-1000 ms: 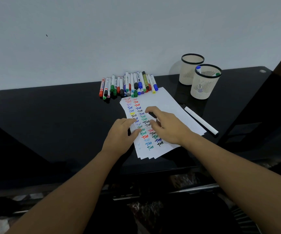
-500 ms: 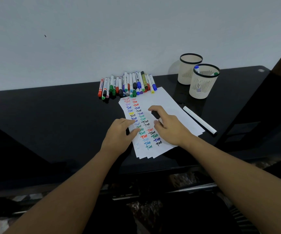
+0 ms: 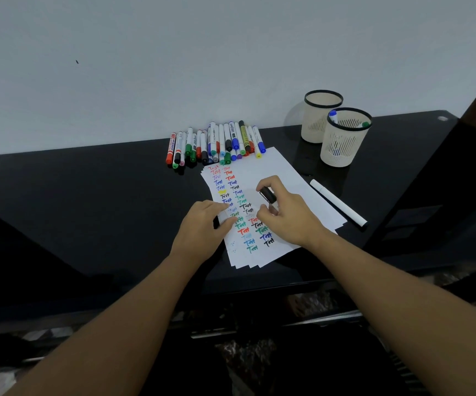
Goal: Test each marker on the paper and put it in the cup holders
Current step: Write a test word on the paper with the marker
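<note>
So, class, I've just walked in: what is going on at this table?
A person is testing markers on a stack of paper already filled with coloured "Test" scribbles. The right hand holds a black-capped marker over the sheet, while the left hand steadies the paper's edge. A pile of markers waits behind; the nearer cup holder holds a few, and one white marker lies beside the paper.

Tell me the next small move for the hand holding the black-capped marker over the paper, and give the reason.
Probably lower the marker tip onto a blank spot and write a test mark. The right hand grips the black-capped marker over the white paper sheets, the left hand presses the stack flat, and the front beige slotted cup holder stands apart.
</note>
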`<state>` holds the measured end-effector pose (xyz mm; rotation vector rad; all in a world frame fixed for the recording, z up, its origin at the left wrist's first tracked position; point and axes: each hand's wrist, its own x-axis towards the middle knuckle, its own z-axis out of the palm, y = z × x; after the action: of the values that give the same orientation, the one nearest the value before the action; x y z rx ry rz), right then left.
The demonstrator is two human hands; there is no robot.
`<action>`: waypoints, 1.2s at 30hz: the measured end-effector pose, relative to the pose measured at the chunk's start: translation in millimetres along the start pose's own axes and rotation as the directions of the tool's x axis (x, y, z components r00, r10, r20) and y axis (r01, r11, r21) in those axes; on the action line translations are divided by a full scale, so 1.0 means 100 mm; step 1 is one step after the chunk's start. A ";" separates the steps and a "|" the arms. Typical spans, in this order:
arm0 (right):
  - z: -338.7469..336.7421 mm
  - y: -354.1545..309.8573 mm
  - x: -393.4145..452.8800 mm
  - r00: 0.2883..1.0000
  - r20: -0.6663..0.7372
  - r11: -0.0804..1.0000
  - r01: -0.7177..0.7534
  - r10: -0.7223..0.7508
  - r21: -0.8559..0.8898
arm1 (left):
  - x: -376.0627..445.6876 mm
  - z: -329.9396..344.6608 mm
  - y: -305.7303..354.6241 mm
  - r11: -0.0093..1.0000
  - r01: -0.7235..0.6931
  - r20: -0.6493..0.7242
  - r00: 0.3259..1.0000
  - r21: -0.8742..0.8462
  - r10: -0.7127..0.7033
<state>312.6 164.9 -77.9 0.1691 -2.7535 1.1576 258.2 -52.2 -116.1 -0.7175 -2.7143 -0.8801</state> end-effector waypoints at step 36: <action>-0.84 0.15 0.36 0.942 -0.237 0.967 -0.252 0.236 -0.041 | 0.39 0.11 0.04 0.966 -0.004 0.303 0.950 0.260 -0.078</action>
<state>283.0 233.7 -23.9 -0.3060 -2.6548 1.0538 226.7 -27.3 -110.5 -0.8086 -3.0489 -0.4329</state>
